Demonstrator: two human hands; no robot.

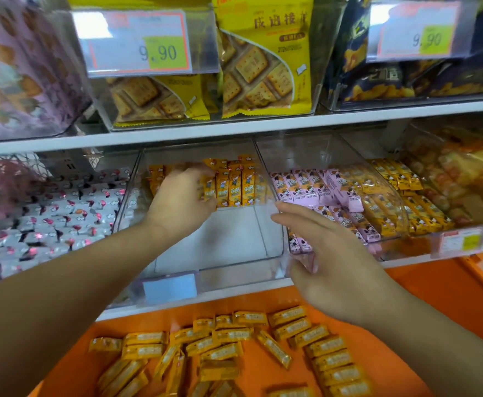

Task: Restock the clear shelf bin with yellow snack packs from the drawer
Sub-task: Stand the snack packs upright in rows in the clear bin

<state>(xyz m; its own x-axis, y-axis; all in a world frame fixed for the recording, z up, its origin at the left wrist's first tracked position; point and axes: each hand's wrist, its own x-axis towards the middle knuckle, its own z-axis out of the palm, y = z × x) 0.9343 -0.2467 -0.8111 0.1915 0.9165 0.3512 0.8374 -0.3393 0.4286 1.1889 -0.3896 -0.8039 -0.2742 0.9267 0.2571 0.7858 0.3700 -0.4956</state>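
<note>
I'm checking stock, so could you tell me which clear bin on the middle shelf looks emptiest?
The clear shelf bin under the left hand: bare floor in front.

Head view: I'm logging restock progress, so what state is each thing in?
Clear shelf bin: open-topped, front half bare.
Yellow snack packs: upright, rowed at the bin's back.
Drawer: open, packs scattered flat.
Left hand: on the row.
Right hand: open, empty.

Bare bin floor (229,239) before packs (234,187)
</note>
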